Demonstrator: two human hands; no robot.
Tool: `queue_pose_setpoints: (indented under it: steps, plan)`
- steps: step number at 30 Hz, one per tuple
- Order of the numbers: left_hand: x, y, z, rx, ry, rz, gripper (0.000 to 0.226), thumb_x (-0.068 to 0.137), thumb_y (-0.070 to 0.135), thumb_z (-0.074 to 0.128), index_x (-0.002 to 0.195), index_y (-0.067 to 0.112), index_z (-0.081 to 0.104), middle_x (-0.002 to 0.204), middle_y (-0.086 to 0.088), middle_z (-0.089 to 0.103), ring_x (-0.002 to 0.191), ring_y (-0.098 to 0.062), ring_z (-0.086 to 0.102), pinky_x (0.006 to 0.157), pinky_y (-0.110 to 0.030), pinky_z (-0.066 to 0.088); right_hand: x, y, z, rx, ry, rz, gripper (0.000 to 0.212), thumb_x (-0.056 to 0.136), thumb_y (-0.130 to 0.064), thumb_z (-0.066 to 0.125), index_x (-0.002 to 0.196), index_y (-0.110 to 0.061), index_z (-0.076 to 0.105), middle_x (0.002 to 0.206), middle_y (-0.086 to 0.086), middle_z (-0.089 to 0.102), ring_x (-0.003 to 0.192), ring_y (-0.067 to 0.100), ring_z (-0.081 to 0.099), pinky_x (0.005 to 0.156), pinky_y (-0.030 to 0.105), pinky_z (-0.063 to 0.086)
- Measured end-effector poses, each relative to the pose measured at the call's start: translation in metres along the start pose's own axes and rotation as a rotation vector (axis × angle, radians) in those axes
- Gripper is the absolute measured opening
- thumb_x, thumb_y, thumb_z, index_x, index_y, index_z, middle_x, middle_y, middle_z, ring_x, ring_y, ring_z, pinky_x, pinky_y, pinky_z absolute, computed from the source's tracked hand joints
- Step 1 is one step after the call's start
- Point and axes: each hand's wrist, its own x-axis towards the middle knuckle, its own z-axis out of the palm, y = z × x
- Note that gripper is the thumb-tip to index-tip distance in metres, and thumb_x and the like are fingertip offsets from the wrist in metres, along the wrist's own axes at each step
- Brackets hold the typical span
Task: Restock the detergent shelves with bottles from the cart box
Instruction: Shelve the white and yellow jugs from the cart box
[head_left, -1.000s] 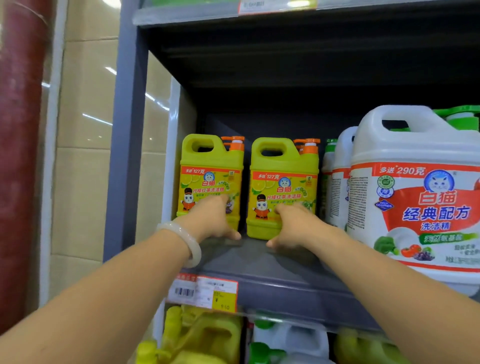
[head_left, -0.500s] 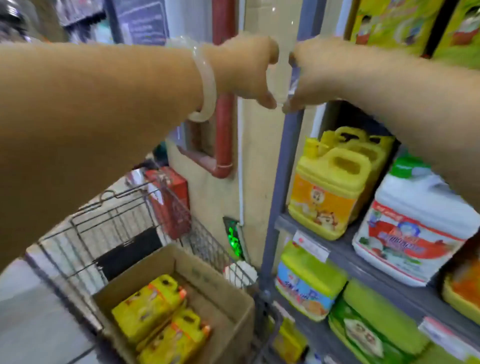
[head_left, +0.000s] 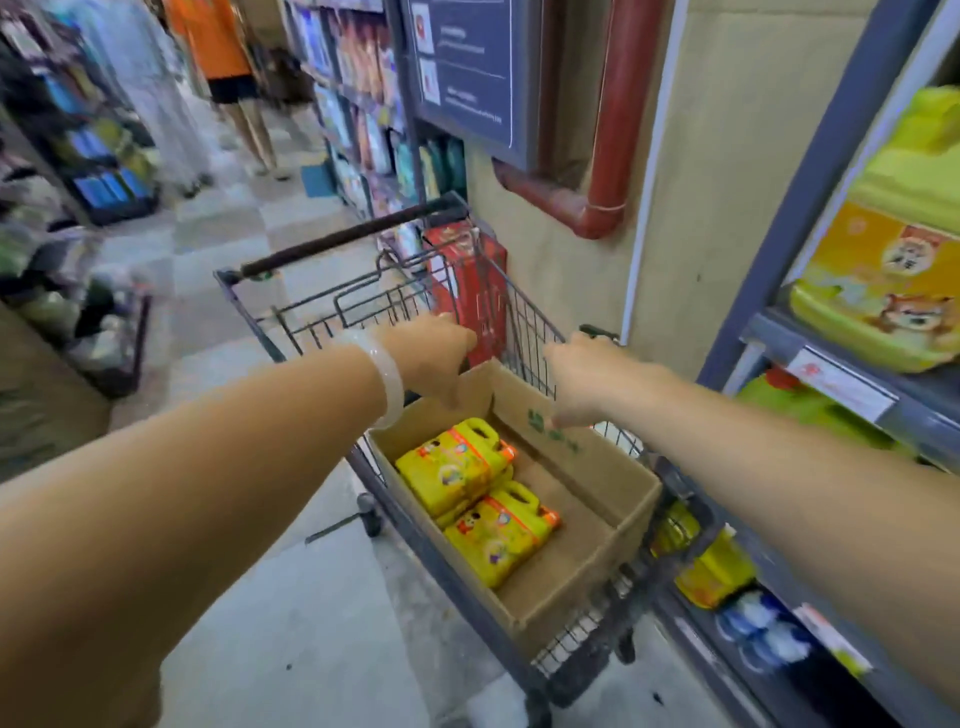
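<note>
Both hands reach out over the box (head_left: 566, 566), holding nothing. The left hand (head_left: 434, 358) hangs above the box's far-left corner, fingers loosely curled and pointing down. The right hand (head_left: 582, 382) is above the far wall, fingers bent downward, their tips near a green mark printed on the cardboard; the mark is too blurred to read. A pale bangle (head_left: 387, 382) circles the left wrist.

Two yellow bottles (head_left: 478, 499) with orange caps lie on their sides along the box's left wall, touching each other. Their labels show cartoon figures, but the writing cannot be read. The right half of the box floor is bare.

The box sits in a wire cart (head_left: 395, 301). Right of the cart, shelves (head_left: 831, 353) hold yellow jugs (head_left: 883, 270); their price tags are illegible. Left of the cart the aisle floor (head_left: 291, 623) lies open.
</note>
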Motion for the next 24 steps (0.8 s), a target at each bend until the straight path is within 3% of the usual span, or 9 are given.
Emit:
queue_pose_setpoints:
  steps: [3,6,9,12,15,20,24]
  plan:
    - [0.026,-0.016,0.035,0.003,-0.072,0.022,0.073,0.077,0.043,0.073,0.137,0.016,0.042,0.131,-0.008,0.049,0.120,-0.028,0.046,0.097,-0.038,0.043,0.031,-0.004,0.019,-0.016,-0.035,0.008,0.067,0.080,-0.037,0.071,0.132,-0.009,0.041,0.135,0.016,0.042,0.127,0.037,0.041,0.101,0.043,0.039]
    - [0.068,-0.039,0.073,-0.042,-0.137,0.058,0.073,0.075,0.047,0.073,0.136,0.017,0.045,0.129,-0.009,0.049,0.117,-0.029,0.048,0.096,-0.041,0.046,0.073,-0.012,0.051,0.033,-0.121,0.051,0.057,0.083,-0.029,0.068,0.131,-0.011,0.045,0.132,0.014,0.045,0.125,0.034,0.044,0.099,0.041,0.041]
    - [0.118,-0.063,0.121,-0.096,-0.253,0.148,0.056,0.081,0.042,0.068,0.127,0.014,0.052,0.124,-0.009,0.056,0.114,-0.029,0.053,0.094,-0.038,0.045,0.123,-0.021,0.088,0.148,-0.204,0.108,0.052,0.084,-0.028,0.066,0.128,-0.011,0.046,0.134,0.013,0.043,0.126,0.033,0.043,0.099,0.039,0.040]
    - [0.164,-0.088,0.178,-0.149,-0.356,0.174,0.058,0.081,0.042,0.066,0.129,0.015,0.048,0.127,-0.009,0.055,0.120,-0.029,0.052,0.096,-0.035,0.043,0.173,-0.042,0.136,0.346,-0.324,0.131,0.049,0.091,-0.024,0.059,0.135,-0.010,0.043,0.142,0.010,0.040,0.132,0.028,0.039,0.099,0.026,0.030]
    - [0.202,-0.109,0.225,-0.221,-0.443,0.135,0.068,0.081,0.045,0.066,0.136,0.015,0.041,0.134,-0.010,0.050,0.123,-0.028,0.049,0.099,-0.033,0.040,0.222,-0.058,0.198,0.544,-0.391,0.289,0.058,0.081,-0.032,0.069,0.132,-0.013,0.047,0.133,0.011,0.053,0.124,0.027,0.051,0.095,0.030,0.041]
    - [0.260,-0.128,0.284,-0.386,-0.544,0.016,0.070,0.083,0.043,0.066,0.137,0.009,0.038,0.137,-0.011,0.047,0.125,-0.026,0.047,0.100,-0.031,0.039,0.267,-0.075,0.278,0.919,-0.425,0.529,0.072,0.084,-0.031,0.067,0.141,-0.011,0.028,0.141,0.009,0.044,0.130,0.027,0.043,0.101,0.029,0.037]
    - [0.286,-0.121,0.319,-0.560,-0.641,-0.021,0.077,0.088,0.041,0.062,0.147,0.011,0.023,0.150,-0.009,0.035,0.137,-0.025,0.036,0.108,-0.028,0.028,0.295,-0.080,0.331,1.159,-0.348,0.758,0.069,0.078,-0.037,0.074,0.132,-0.009,0.041,0.134,0.007,0.052,0.123,0.027,0.050,0.099,0.032,0.042]
